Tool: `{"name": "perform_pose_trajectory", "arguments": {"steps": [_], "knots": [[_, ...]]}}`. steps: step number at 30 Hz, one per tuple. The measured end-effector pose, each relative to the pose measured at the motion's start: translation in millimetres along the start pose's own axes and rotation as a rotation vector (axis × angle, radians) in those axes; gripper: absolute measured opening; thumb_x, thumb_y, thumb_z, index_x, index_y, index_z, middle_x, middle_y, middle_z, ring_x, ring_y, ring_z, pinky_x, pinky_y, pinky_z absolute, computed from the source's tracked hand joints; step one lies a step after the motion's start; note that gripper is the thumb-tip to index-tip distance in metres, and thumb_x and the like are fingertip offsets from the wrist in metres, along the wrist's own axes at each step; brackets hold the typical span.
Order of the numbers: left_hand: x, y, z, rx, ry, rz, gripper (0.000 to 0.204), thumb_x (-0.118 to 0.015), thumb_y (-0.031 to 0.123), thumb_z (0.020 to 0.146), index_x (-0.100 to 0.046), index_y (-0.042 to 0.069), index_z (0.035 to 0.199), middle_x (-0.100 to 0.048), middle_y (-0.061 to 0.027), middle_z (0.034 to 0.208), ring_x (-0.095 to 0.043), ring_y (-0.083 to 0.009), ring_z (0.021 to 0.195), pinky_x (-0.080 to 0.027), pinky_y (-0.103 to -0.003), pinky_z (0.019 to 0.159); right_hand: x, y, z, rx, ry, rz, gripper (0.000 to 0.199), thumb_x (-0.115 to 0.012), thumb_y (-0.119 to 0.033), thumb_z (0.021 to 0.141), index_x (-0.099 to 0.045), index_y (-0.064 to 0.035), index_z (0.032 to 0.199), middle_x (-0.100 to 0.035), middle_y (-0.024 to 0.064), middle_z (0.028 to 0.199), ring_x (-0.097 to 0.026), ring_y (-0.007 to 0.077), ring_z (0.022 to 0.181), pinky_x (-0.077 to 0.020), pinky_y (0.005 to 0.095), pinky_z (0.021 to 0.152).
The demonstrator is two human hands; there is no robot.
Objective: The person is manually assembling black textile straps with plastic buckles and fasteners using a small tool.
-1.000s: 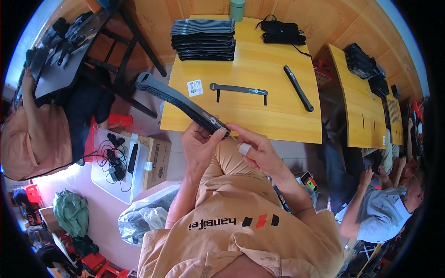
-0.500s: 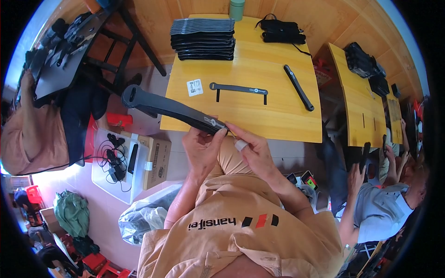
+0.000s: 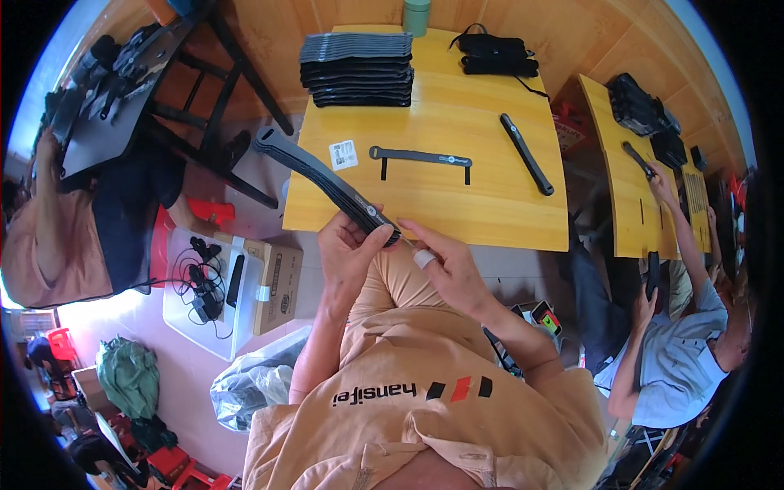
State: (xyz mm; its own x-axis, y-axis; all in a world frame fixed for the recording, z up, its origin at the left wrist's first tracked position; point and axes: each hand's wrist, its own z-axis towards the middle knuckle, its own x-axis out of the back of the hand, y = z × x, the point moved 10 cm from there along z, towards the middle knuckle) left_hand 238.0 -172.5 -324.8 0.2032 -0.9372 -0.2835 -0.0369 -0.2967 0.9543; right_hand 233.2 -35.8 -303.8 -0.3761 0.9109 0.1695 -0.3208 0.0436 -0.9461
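Observation:
My left hand (image 3: 349, 251) grips the near end of a long dark grey padded strap (image 3: 318, 173) that slants up and to the left past the front left corner of the wooden table (image 3: 490, 216). My right hand (image 3: 442, 261), with white tape on one finger, touches the same near end with its fingertips. On the table lie a flat grey strap piece with two small tabs (image 3: 420, 158), a black bar (image 3: 527, 153) and a small white label (image 3: 344, 153).
A stack of dark straps (image 3: 357, 69) sits at the table's far left, black bags (image 3: 496, 54) at the far right. Boxes and cables (image 3: 233, 286) stand on the floor to my left. Another person (image 3: 678, 343) works at a second table (image 3: 625, 163) on the right.
The strap's far end has swung a little: lower and leftward half a second ago, now slightly back up and right. Both hands stay at its near end.

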Motion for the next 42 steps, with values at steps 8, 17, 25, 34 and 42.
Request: {"name": "perform_pose_trajectory", "arguments": {"steps": [8, 17, 25, 34, 42], "knots": [[-3, -9, 3, 0.052, -0.075, 0.052, 0.031, -0.062, -0.003, 0.076, -0.051, -0.007, 0.104, -0.06, -0.0093, 0.086, -0.061, -0.0139, 0.075, -0.054, -0.027, 0.068, -15, 45, -20, -0.587, -0.113, 0.503, 0.035, -0.044, 0.0, 0.084, -0.052, -0.0029, 0.118, -0.053, 0.0016, 0.069, -0.043, 0.008, 0.047, -0.0336, 0.019, 0.044], [-16, -26, -8, 0.212, -0.179, -0.107, 0.033, -0.063, 0.0, 0.073, -0.053, -0.005, 0.104, -0.062, -0.0091, 0.08, -0.062, -0.0153, 0.069, -0.054, -0.027, 0.064, 27, 49, -11, -0.604, 0.046, 0.469, 0.03, -0.047, -0.008, 0.084, -0.055, -0.0039, 0.113, -0.043, -0.0039, 0.061, -0.033, 0.0023, 0.04, -0.0246, 0.0175, 0.036], [-30, -32, -13, 0.29, -0.292, -0.053, 0.03, -0.062, -0.002, 0.075, -0.052, -0.006, 0.103, -0.061, -0.0088, 0.083, -0.062, -0.0136, 0.072, -0.054, -0.024, 0.063, 0, 6, 5, -0.151, -0.3, -0.038, 0.014, -0.059, -0.001, 0.066, -0.047, -0.0017, 0.073, -0.04, 0.0068, 0.059, -0.042, 0.0152, 0.052, -0.0338, 0.028, 0.047], [-42, -33, -30, 0.451, -0.458, 0.001, 0.036, -0.064, -0.003, 0.07, -0.054, -0.005, 0.105, -0.062, -0.0088, 0.087, -0.062, -0.0143, 0.074, -0.053, -0.025, 0.064, -20, -3, -7, -0.104, -0.666, -0.123, 0.011, -0.053, -0.002, 0.067, -0.046, -0.0006, 0.076, -0.043, 0.0134, 0.06, -0.048, 0.0253, 0.053, -0.0367, 0.0338, 0.051], [-47, -33, -31, 0.486, -0.512, -0.032, 0.043, -0.066, -0.001, 0.069, -0.053, -0.005, 0.109, -0.063, -0.0101, 0.09, -0.062, -0.0146, 0.076, -0.053, -0.025, 0.067, -20, -2, -9, -0.217, -0.67, 0.107, 0.013, -0.056, -0.01, 0.075, -0.05, 0.0013, 0.076, -0.044, 0.0087, 0.057, -0.044, 0.0128, 0.053, -0.0359, 0.0292, 0.049]]}}
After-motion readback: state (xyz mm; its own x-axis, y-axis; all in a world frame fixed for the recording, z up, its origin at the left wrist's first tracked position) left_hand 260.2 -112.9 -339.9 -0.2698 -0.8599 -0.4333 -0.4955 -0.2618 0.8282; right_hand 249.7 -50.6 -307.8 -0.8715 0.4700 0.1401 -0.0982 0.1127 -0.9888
